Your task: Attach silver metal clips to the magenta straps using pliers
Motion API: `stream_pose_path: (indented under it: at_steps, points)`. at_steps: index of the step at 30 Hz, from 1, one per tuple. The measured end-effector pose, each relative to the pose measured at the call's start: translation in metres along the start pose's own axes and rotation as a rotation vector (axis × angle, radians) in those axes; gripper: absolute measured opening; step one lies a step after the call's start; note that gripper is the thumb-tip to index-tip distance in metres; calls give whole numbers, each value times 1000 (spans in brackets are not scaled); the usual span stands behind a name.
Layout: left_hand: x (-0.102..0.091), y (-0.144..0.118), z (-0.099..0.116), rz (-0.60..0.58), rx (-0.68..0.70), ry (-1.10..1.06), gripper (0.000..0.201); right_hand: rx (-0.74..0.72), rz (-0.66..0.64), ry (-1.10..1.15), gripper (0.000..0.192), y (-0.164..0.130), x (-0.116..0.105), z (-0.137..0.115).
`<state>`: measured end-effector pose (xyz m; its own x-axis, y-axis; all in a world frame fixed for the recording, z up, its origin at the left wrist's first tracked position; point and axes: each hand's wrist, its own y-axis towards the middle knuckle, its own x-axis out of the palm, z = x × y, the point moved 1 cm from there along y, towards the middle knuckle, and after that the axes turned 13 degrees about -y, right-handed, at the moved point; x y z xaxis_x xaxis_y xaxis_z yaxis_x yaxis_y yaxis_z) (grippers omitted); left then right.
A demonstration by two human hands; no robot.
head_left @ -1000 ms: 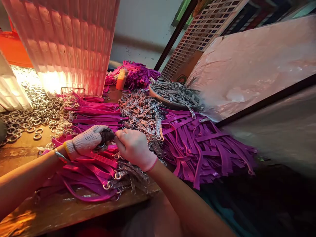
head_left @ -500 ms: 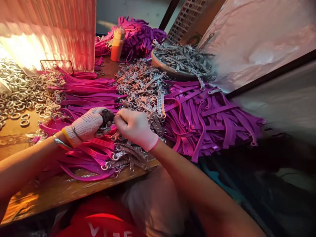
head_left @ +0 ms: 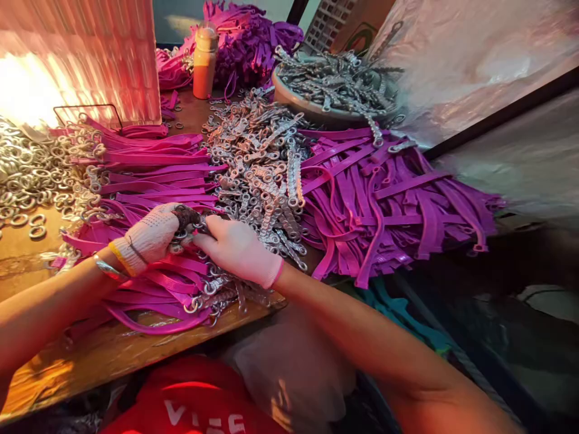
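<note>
**A:** What do the hands hold at the desk [head_left: 113, 349]?

**B:** The left hand [head_left: 151, 238], in a knit glove, is curled shut around a small metal ring [head_left: 189, 229] at the end of a purple strap [head_left: 176, 280]. The right hand [head_left: 237, 248], in a pale glove, lies half-closed with its fingertips pinching at the same ring. The strap lies on the near pile, just under both hands.

**A:** What crowds around them?

**B:** Finished straps with rings [head_left: 136, 175] fan out to the left and far side of the hands. A heap of metal links [head_left: 262, 163] sits just beyond the right hand, touching it. To the right, loose straps [head_left: 384, 211] spill over the desk edge. Far right, a bowl [head_left: 298, 105] is piled with clips. An orange bottle [head_left: 204, 60] stands at the far end, before another purple heap [head_left: 253, 36]. Loose rings [head_left: 27, 175] cover the left of the desk.

**A:** Anything blocking the view?

**B:** The hands themselves hide the join between ring and strap.

**A:** And the setting?

**B:** A worn wooden desk, bare only at its near left edge. A ribbed, glowing plastic panel [head_left: 90, 54] rises at far left; a plastic-covered sheet [head_left: 474, 54] leans at far right beside a perforated grid [head_left: 325, 24]. A red garment [head_left: 190, 404] shows below the near edge.
</note>
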<state>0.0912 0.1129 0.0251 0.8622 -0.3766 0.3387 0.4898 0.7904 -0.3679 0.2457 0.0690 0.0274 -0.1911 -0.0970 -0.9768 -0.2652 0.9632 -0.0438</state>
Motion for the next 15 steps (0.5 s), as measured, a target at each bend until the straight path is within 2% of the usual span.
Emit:
stream_pose_path:
  at_steps: [3, 5, 8, 10, 12, 15]
  points:
    - [-4, 4, 3, -36, -45, -83, 12, 96, 19, 109, 38, 2, 1, 3]
    - [-14, 9, 10, -61, -121, -171, 14, 140, 115, 133, 37, 4, 0, 10]
    - [-36, 13, 24, -10, -178, -399, 16, 154, 237, 194, 31, 7, -2, 25]
    - [-52, 13, 30, 28, -193, -535, 22, 116, 217, 173, 29, 11, -2, 32]
    - [-65, 12, 31, 49, -205, -574, 30, 87, 164, 66, 28, 14, 0, 34]
    - [-80, 13, 24, 137, -101, -430, 22, 85, 134, -114, 28, 19, 6, 30]
